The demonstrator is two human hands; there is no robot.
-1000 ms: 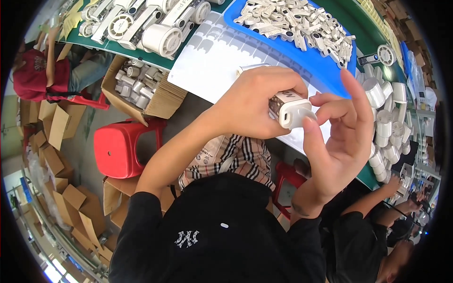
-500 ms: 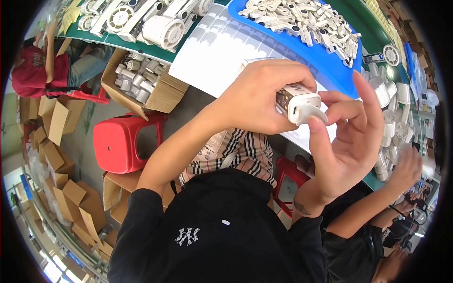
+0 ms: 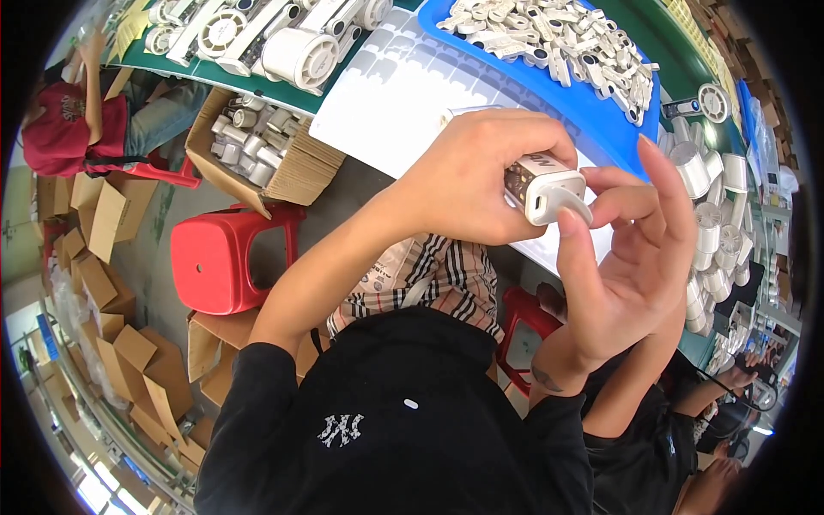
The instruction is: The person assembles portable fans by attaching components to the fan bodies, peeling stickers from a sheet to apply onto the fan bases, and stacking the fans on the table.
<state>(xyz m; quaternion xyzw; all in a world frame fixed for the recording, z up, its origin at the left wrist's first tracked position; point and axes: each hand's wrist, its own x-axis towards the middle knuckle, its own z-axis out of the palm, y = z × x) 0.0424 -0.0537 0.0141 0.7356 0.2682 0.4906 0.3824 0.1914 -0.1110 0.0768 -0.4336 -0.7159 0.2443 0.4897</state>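
Note:
My left hand (image 3: 481,176) is closed around a small white housing (image 3: 542,186) with a brown speckled side and dark lettering. Its rounded end faces me and shows an oval slot. Against that end stands a thin, rounded white flap (image 3: 572,202), pinched between the thumb and forefinger of my right hand (image 3: 639,257). Whether the flap is joined to the housing I cannot tell. The other fingers of the right hand are raised and bent. Under my left hand, part of another pale piece shows on the white board (image 3: 365,112); most of it is hidden.
A blue tray (image 3: 506,62) of small white parts sits on the board. White fan-like devices (image 3: 300,58) lie at the far left, more white units (image 3: 708,223) at right. A carton (image 3: 296,172) and red stool (image 3: 215,262) stand left. A co-worker's arm (image 3: 639,369) is close at right.
The flap tilts a little differently against the housing's end, and my right thumb has shifted slightly left. The co-worker's arm at right has swung in behind my right hand.

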